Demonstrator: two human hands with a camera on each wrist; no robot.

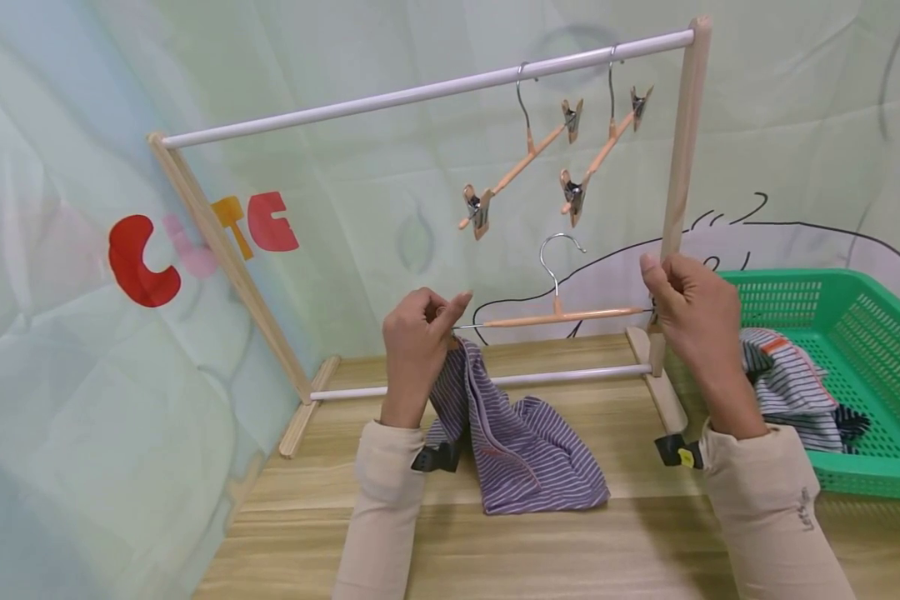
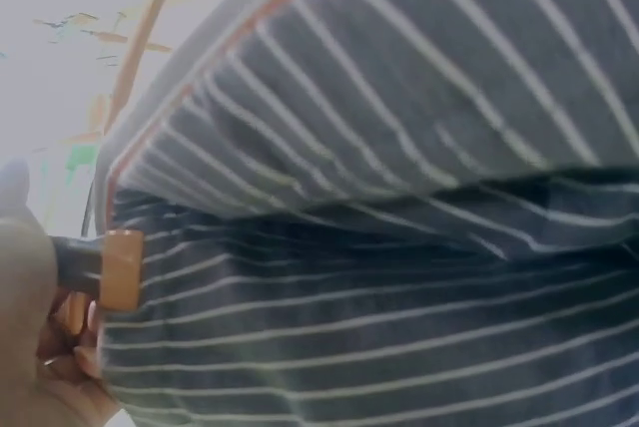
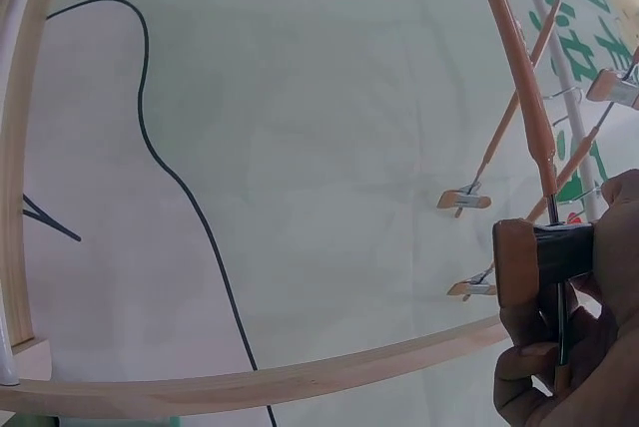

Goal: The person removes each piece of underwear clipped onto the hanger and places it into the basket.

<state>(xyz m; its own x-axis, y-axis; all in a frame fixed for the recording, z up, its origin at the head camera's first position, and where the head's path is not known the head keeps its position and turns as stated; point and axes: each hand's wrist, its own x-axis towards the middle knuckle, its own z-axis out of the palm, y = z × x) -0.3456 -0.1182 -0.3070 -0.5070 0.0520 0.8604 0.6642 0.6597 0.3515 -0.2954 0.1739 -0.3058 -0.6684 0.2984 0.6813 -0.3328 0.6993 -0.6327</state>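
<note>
Both hands hold a small wooden clip hanger (image 1: pixel 594 316) level above the table, its metal hook pointing up. My left hand (image 1: pixel 416 346) pinches the clip at its left end. In the left wrist view that clip (image 2: pixel 122 269) sits at the edge of a striped garment (image 2: pixel 379 337). The purple-grey striped garment (image 1: pixel 528 458) hangs from this end, its lower part spread on the table. My right hand (image 1: pixel 701 312) pinches the right end's clip (image 3: pixel 517 272), which has no cloth in it in the right wrist view.
Two more clip hangers (image 1: pixel 528 162) hang from the white top bar (image 1: pixel 345 106) of a wooden-sided rack (image 1: pixel 686 142) behind the hands. At right stands a green basket (image 1: pixel 870 471) with folded striped clothing (image 1: pixel 791 392). A printed cloth backdrop (image 1: pixel 390 200) rises behind the wooden table (image 1: pixel 330 533).
</note>
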